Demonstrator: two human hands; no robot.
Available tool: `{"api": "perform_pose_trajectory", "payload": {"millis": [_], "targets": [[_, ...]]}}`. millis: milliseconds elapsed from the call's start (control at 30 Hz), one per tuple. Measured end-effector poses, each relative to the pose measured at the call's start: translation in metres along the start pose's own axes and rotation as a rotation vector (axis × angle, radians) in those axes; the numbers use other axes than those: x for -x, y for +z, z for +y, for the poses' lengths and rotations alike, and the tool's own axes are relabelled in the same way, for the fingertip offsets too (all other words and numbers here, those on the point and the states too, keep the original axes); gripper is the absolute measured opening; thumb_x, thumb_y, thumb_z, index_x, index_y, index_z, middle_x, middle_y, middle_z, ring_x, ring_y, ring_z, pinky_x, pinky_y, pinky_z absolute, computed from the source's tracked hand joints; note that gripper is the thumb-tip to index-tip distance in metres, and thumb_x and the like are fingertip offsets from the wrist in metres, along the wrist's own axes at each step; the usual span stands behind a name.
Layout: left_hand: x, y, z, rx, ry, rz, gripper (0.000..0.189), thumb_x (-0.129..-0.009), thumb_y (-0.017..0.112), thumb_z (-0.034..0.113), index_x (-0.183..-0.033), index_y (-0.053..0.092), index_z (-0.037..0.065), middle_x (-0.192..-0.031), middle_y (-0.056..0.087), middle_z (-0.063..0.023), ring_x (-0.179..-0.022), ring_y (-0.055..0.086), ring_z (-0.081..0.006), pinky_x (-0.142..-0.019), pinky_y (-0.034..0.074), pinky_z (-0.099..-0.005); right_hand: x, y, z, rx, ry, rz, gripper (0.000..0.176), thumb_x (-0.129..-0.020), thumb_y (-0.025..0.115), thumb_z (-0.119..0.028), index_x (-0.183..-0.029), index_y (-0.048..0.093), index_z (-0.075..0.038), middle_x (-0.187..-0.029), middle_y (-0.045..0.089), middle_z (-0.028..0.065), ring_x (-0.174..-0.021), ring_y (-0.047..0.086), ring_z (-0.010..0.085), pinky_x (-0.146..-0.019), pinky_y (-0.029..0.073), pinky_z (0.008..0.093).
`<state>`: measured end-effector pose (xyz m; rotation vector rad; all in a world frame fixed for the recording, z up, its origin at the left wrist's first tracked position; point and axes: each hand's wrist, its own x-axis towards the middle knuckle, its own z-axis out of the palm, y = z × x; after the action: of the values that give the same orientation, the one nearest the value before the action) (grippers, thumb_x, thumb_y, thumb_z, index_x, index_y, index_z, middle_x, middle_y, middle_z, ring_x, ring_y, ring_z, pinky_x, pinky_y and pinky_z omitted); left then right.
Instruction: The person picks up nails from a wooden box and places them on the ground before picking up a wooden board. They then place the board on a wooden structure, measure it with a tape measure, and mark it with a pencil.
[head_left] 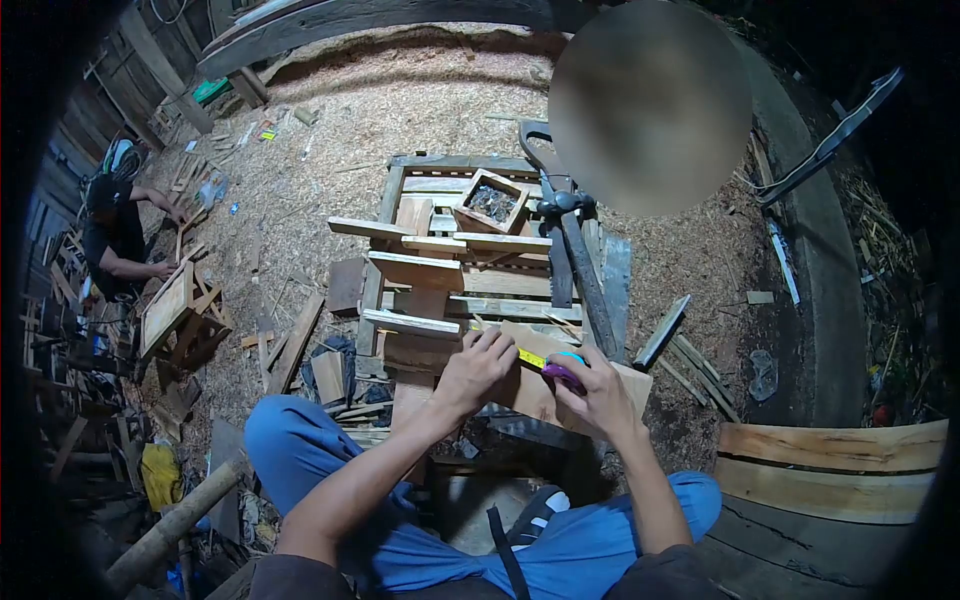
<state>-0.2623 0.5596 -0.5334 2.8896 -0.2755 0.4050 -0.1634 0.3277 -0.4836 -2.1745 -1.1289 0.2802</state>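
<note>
Sawdust and wood chips cover the floor [420, 100] of a dim work yard, and a person in blue trousers sits over a pale board [535, 402] that lies across the near end of a low slatted desk [470, 300].

The right hand [603, 395] rests on the board's right part and is closed round a purple tape measure [562, 372]. Its yellow blade [530, 357] runs out leftward along the board's far edge to the left hand [478, 368]. That hand's fingers curl down on the blade's end. Whether they pinch it or only press it flat, I cannot tell.

By my reading the measuring is under way. The blade is drawn out and laid on the wood, but I can make out no mark or cut on the board.

Just beyond the board, a dark long-handled tool [580, 265] lies along the desk, and a small open box [492, 202] sits further back. Loose slats crowd the desk beyond the board, so there is little room to slide it that way. Its right corner overhangs the floor. The knees hem it in on the near side. Far to the board's left a co-worker [115, 235] bends over a wooden frame [165, 308], well apart. Thick planks [830, 470] lie to its right.
</note>
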Motion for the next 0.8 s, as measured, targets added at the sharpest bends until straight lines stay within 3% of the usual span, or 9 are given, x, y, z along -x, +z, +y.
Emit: {"api": "perform_pose_trajectory", "payload": {"millis": [233, 300, 333, 400, 433, 600, 800], "targets": [[-0.002, -0.011, 0.005, 0.093, -0.021, 0.002, 0.026, -0.081, 0.065, 0.01, -0.107, 0.062, 0.006, -0.111, 0.062, -0.0092, -0.116, 0.061, -0.0295, -0.097, 0.051, -0.0402, 0.001, 0.006, -0.007, 0.059, -0.041, 0.064, 0.038, -0.086, 0.077, -0.011, -0.123, 0.069, -0.01, -0.107, 0.063, 0.0174, -0.1, 0.066, 0.0377, -0.086, 0.056, 0.0464], [0.002, -0.018, 0.016, 0.121, -0.103, -0.12, 0.039, -0.083, 0.069, 0.012, -0.121, 0.061, 0.004, -0.126, 0.06, -0.0129, -0.129, 0.056, -0.0322, -0.102, 0.05, -0.0446, 0.005, 0.01, -0.012, 0.115, -0.058, 0.067, 0.038, -0.085, 0.077, -0.009, -0.121, 0.069, -0.01, -0.107, 0.062, 0.0173, -0.102, 0.065, 0.037, -0.086, 0.056, 0.0467], [0.006, -0.024, 0.025, 0.119, -0.101, -0.116, 0.039, -0.083, 0.069, 0.012, -0.121, 0.061, 0.004, -0.126, 0.06, -0.0129, -0.129, 0.056, -0.0322, -0.102, 0.05, -0.0446, 0.006, 0.014, -0.014, 0.13, -0.08, 0.103, 0.037, -0.084, 0.077, -0.009, -0.12, 0.069, -0.01, -0.106, 0.062, 0.0172, -0.1, 0.065, 0.0367, -0.084, 0.056, 0.0465], [0.019, -0.033, 0.045, 0.066, -0.205, -0.138, 0.06, -0.087, 0.073, 0.017, -0.141, 0.053, 0.001, -0.15, 0.05, -0.0192, -0.145, 0.044, -0.0357, -0.107, 0.047, -0.0494, 0.005, 0.017, -0.012, 0.147, -0.106, 0.144, 0.037, -0.083, 0.077, -0.008, -0.119, 0.069, -0.009, -0.105, 0.062, 0.0172, -0.099, 0.065, 0.0365, -0.083, 0.056, 0.0464], [0.025, -0.029, 0.049, 0.09, -0.24, -0.212, 0.074, -0.093, 0.072, 0.027, -0.154, 0.041, -0.001, -0.164, 0.034, -0.0229, -0.155, 0.032, -0.0363, -0.109, 0.045, -0.051, 0.005, 0.019, -0.011, 0.156, -0.11, 0.17, 0.037, -0.082, 0.077, -0.008, -0.118, 0.069, -0.009, -0.105, 0.063, 0.017, -0.098, 0.065, 0.0364, -0.082, 0.056, 0.046], [0.031, -0.024, 0.046, 0.039, -0.225, -0.176, 0.07, -0.098, 0.067, 0.035, -0.154, 0.042, 0.0, -0.163, 0.037, -0.0226, -0.153, 0.033, -0.0368, -0.106, 0.046, -0.0486, 0.002, 0.024, -0.004, 0.176, -0.133, 0.207, 0.038, -0.081, 0.078, -0.008, -0.118, 0.069, -0.008, -0.104, 0.063, 0.0166, -0.098, 0.065, 0.0359, -0.08, 0.056, 0.0455], [0.018, -0.022, 0.038, 0.138, -0.172, -0.145, 0.068, -0.098, 0.067, 0.03, -0.155, 0.042, 0.002, -0.161, 0.037, -0.023, -0.15, 0.035, -0.0382, -0.121, 0.034, -0.0506, 0.001, 0.013, 0.018, 0.105, -0.099, 0.236, 0.038, -0.081, 0.08, -0.007, -0.118, 0.071, -0.009, -0.105, 0.064, 0.016, -0.096, 0.064, 0.0357, -0.082, 0.056, 0.0452]]}}
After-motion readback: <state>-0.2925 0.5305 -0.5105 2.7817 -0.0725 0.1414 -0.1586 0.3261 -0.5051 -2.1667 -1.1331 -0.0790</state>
